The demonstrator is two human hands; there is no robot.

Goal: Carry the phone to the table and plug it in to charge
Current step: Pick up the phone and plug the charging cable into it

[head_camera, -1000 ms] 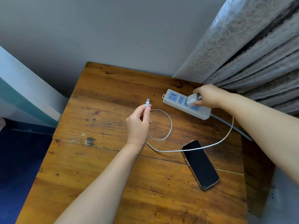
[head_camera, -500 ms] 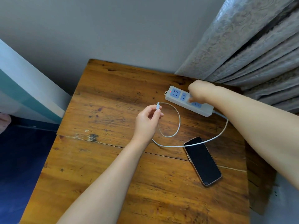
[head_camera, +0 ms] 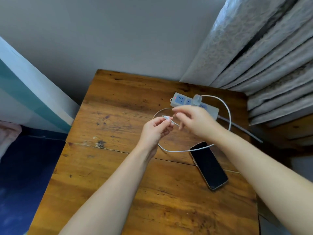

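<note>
- The phone [head_camera: 208, 165] lies screen up, dark, on the wooden table [head_camera: 118, 184], lower right of centre.
- The left hand [head_camera: 155, 132] pinches the cable's plug end [head_camera: 166, 118] between thumb and fingers, at the middle of the frame.
- The right hand [head_camera: 194, 122], just right of it, has its fingers loosely spread near the cable [head_camera: 227, 109]; whether it grips anything cannot be told.
- The charger [head_camera: 197, 99] sits in the power strip [head_camera: 181, 101], upper right, below the curtain [head_camera: 262, 56].
- The cable crosses the phone's top edge.
</note>
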